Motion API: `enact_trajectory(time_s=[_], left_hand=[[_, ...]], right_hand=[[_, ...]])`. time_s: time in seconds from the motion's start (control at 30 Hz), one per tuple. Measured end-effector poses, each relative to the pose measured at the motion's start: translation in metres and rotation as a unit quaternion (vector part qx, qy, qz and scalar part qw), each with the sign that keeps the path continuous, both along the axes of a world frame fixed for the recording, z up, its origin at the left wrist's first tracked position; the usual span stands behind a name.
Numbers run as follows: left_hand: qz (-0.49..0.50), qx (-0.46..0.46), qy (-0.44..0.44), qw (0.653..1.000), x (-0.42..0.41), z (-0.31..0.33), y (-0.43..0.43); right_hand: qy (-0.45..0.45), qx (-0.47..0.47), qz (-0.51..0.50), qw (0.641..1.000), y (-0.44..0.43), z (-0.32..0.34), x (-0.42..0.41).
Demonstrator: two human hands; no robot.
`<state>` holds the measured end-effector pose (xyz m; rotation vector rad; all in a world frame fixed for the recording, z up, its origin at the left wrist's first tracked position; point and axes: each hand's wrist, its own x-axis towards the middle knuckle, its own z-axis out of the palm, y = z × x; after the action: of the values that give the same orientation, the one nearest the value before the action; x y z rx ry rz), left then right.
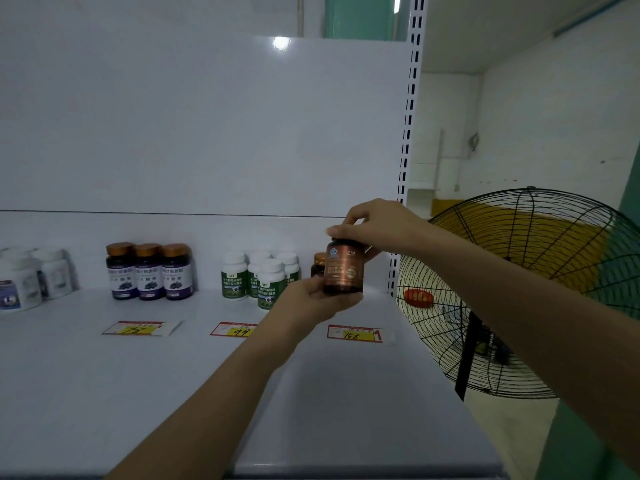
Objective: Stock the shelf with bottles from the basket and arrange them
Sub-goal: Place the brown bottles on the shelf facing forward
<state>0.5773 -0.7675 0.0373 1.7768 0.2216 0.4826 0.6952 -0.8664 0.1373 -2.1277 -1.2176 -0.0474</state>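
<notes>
**stockguy:** Bottle check: the dark brown plastic bottle with the copper label (343, 268) is up in the air over the white metal shelf (104, 375), right end, above the yellow price tag marked 158 (355, 334).

**aisle9:** Who's got it?

**stockguy:** Both. Left hand (311, 296) cups it from below, fingers wrapped round the base. Right hand (374, 225) pinches the cap from above.

**aisle9:** Neighbours?

**stockguy:** Another brown bottle (318, 265) just behind, white green-label bottles (263, 278) left of that, then three purple-label ones (149, 271).
</notes>
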Motion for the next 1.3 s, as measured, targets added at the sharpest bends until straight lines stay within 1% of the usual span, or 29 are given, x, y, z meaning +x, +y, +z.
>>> enact_trajectory(time_s=[0.07, 0.13, 0.2, 0.23, 0.27, 0.3, 0.37, 0.43, 0.47, 0.5, 0.57, 0.63, 0.67, 0.7, 0.73, 0.77, 0.8, 0.83, 0.87, 0.9, 0.93, 0.97, 1.0, 1.07, 1.1, 1.17, 1.2, 1.27, 1.3], left_hand=[[-0.038, -0.022, 0.004, 0.999, -0.002, 0.002, 0.001], [-0.062, -0.041, 0.008, 0.997, -0.004, 0.003, 0.002], [-0.042, -0.038, 0.012, 0.998, -0.005, 0.005, 0.003], [-0.012, -0.02, 0.012, 1.0, -0.004, 0.007, 0.002], [0.026, 0.008, 0.012, 1.0, -0.004, 0.008, 0.0], [0.066, 0.038, 0.011, 0.997, -0.003, 0.009, -0.002], [0.127, 0.083, -0.001, 0.988, -0.004, 0.012, -0.009], [0.145, 0.088, -0.006, 0.985, -0.005, 0.012, -0.012], [0.141, 0.075, -0.006, 0.987, -0.006, 0.011, -0.011], [0.124, 0.041, -0.009, 0.991, -0.007, 0.01, -0.008], [0.048, -0.081, -0.027, 0.995, -0.01, 0.009, -0.002], [-0.041, -0.201, -0.043, 0.978, -0.016, 0.009, 0.002], [-0.075, -0.234, -0.049, 0.968, -0.018, 0.01, 0.004], [-0.099, -0.246, -0.052, 0.963, -0.019, 0.011, 0.005], [-0.106, -0.236, -0.053, 0.965, -0.019, 0.011, 0.007], [-0.093, -0.207, -0.054, 0.972, -0.018, 0.01, 0.007], [-0.056, -0.15, -0.051, 0.986, -0.016, 0.008, 0.007], [-0.003, -0.073, -0.04, 0.997, -0.014, 0.007, 0.006], [0.052, 0.0, -0.028, 0.998, -0.011, 0.006, 0.006], [0.098, 0.038, -0.021, 0.994, -0.009, 0.006, 0.005], [0.112, 0.046, -0.018, 0.992, -0.008, 0.005, 0.005], [0.095, 0.028, -0.025, 0.995, -0.008, 0.004, 0.006], [0.052, -0.021, -0.033, 0.998, -0.009, 0.004, 0.01], [-0.044, -0.14, -0.041, 0.988, -0.016, 0.007, 0.011], [-0.073, -0.159, -0.032, 0.984, -0.019, 0.009, 0.012], [-0.078, -0.131, -0.019, 0.988, -0.02, 0.007, 0.015], [-0.062, -0.111, -0.022, 0.992, -0.019, 0.005, 0.016], [0.008, -0.045, -0.024, 0.999, -0.017, 0.004, 0.011], [0.057, 0.003, -0.021, 0.998, -0.016, 0.005, 0.008]], right_hand=[[0.021, -0.005, 0.015, 1.0, -0.002, 0.001, -0.001], [0.096, -0.006, 0.061, 0.994, -0.004, 0.002, -0.003], [0.199, 0.003, 0.11, 0.974, -0.006, 0.005, -0.005], [0.231, 0.003, 0.122, 0.965, -0.007, 0.006, -0.006], [0.233, -0.008, 0.119, 0.965, -0.007, 0.007, -0.007], [0.203, -0.03, 0.103, 0.973, -0.006, 0.008, -0.008], [0.116, -0.066, 0.053, 0.99, -0.003, 0.008, -0.009], [0.087, -0.041, 0.035, 0.995, -0.002, 0.01, -0.01], [0.09, -0.026, 0.046, 0.995, -0.002, 0.011, -0.01], [0.098, -0.015, 0.064, 0.993, -0.003, 0.012, -0.009], [0.133, -0.003, 0.1, 0.986, -0.006, 0.015, -0.008], [0.159, 0.005, 0.123, 0.98, -0.009, 0.015, -0.008], [0.172, 0.009, 0.134, 0.976, -0.011, 0.014, -0.009], [0.189, 0.013, 0.144, 0.971, -0.011, 0.014, -0.009], [0.203, 0.015, 0.151, 0.967, -0.012, 0.013, -0.011], [0.203, 0.007, 0.152, 0.967, -0.011, 0.012, -0.012], [0.184, -0.008, 0.143, 0.972, -0.01, 0.01, -0.015], [0.148, -0.025, 0.124, 0.981, -0.007, 0.008, -0.017], [0.112, -0.032, 0.103, 0.988, -0.005, 0.006, -0.019], [0.092, -0.022, 0.089, 0.992, -0.002, 0.005, -0.02], [0.096, -0.001, 0.087, 0.991, -0.001, 0.005, -0.021], [0.116, 0.02, 0.099, 0.988, -0.002, 0.006, -0.02], [0.14, 0.036, 0.115, 0.983, -0.003, 0.008, -0.018], [0.19, 0.047, 0.147, 0.97, -0.009, 0.01, -0.015], [0.213, 0.046, 0.163, 0.962, -0.011, 0.01, -0.013], [0.243, 0.037, 0.186, 0.951, -0.012, 0.007, -0.012], [0.249, 0.031, 0.19, 0.949, -0.012, 0.005, -0.013], [0.24, 0.016, 0.181, 0.954, -0.01, 0.001, -0.016], [0.219, 0.011, 0.169, 0.961, -0.008, 0.0, -0.018]])
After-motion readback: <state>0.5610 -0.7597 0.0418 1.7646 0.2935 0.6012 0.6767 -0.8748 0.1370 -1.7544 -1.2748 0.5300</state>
